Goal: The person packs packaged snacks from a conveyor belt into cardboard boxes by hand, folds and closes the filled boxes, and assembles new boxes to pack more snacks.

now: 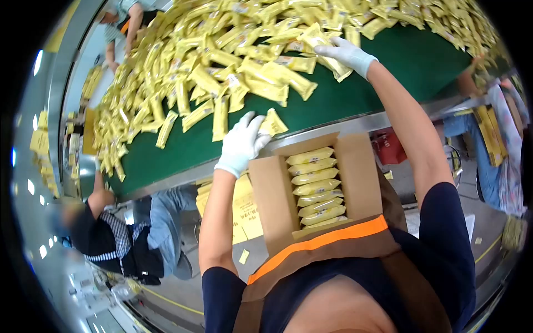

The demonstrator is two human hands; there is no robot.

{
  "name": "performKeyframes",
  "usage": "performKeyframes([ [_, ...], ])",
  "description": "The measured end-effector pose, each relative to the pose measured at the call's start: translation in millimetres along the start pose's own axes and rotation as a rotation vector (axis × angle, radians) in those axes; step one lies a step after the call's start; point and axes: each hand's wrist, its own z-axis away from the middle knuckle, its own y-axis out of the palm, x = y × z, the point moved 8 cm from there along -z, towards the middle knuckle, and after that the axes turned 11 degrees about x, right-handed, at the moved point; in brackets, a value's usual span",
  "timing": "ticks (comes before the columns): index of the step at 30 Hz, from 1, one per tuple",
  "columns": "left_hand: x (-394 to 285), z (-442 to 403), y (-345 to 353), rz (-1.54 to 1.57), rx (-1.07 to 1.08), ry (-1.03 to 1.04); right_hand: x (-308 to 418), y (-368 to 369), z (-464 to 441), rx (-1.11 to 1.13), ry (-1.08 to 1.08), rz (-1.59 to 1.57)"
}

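My left hand [241,144], in a white glove, is at the near edge of the green conveyor belt [369,83]. Its fingers and thumb close on the end of a small yellow packet [274,123]. Farther out over the belt, my gloved right hand [348,56] grips a yellow packet [336,69]; part of the packet is hidden under the fingers. Below the belt edge, against my apron, stands an open cardboard box [272,197] with its flaps up. Inside it, several yellow packets [315,178] lie in a stacked row.
A large heap of yellow packets [222,55] covers the far and left parts of the belt. The metal belt rim [305,131] runs beside the box. Flat yellow cartons [247,213] lie below. Other people [130,233] work at the left, far left and right.
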Motion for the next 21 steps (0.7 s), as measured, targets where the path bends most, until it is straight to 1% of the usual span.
performKeyframes([
  [1, -2.2, -0.5, -2.8, 0.005, 0.032, -0.011, 5.6, 12.2, -16.2, -0.008, -0.016, 0.074],
  [2, -5.1, 0.1, -2.0, 0.014, 0.139, -0.027, 4.2, 20.9, -23.4, -0.002, -0.015, 0.113],
  [3, -12.1, 1.7, -8.5, 0.016, 0.204, -0.104, 2.8, 31.5, -26.8, 0.121, 0.067, 0.166],
  [5, -5.7, 10.6, -12.5, 0.143, 0.117, -0.154, 19.3, 43.0, -6.5, 0.166, 0.032, 0.428],
  [6, 1.3, 16.3, -18.5, 0.11, 0.031, -0.172, 26.2, 44.7, 7.8, 0.196, 0.052, 0.53],
  [7, 12.6, 24.6, -26.8, 0.08, -0.052, -0.181, 27.8, 44.4, 22.3, 0.17, -0.035, 0.512],
  [9, 70.5, 30.6, -43.9, 0.63, -0.303, -0.393, 36.0, 22.3, 86.1, -0.293, -0.258, 0.964],
  [10, 92.2, 23.6, -37.3, 0.78, -0.272, -0.424, 34.5, 18.9, 99.4, -0.286, -0.267, 1.006],
  [11, 106.9, 13.9, -28.1, 0.925, -0.241, -0.458, 17.6, 17.1, 100.2, -0.15, -0.131, 0.953],
  [13, 115.5, -4.1, -2.1, 0.819, -0.102, -0.452, 7.0, 8.4, 108.9, -0.176, -0.143, 0.791],
  [14, 130.8, -4.1, 8.8, 0.728, -0.154, -0.432, 5.6, 0.0, 110.3, -0.065, 0.152, 0.731],
  [15, 130.6, 0.2, 10.9, 0.682, -0.116, -0.453, -4.4, -7.3, 106.4, -0.027, 0.177, 0.698],
  [17, 100.4, 12.5, -8.6, 0.259, 0.046, -0.456, -36.5, -24.2, 96.7, 0.065, 0.219, 0.62],
  [18, 85.7, 22.8, -17.5, 0.11, 0.076, -0.463, -38.1, -32.1, 98.7, 0.124, 0.316, 0.491],
  [19, 79.5, 30.0, -21.6, 0.015, 0.096, -0.435, -48.8, -39.8, 85.7, 0.088, 0.256, 0.294],
  [20, 78.0, 36.9, -23.8, -0.012, 0.037, -0.41, -54.5, -43.7, 65.2, 0.066, 0.035, -0.137],
  [21, 78.1, 44.4, -25.3, -0.042, -0.015, -0.396, -54.3, -56.0, 51.6, -0.028, 0.043, -0.457],
])
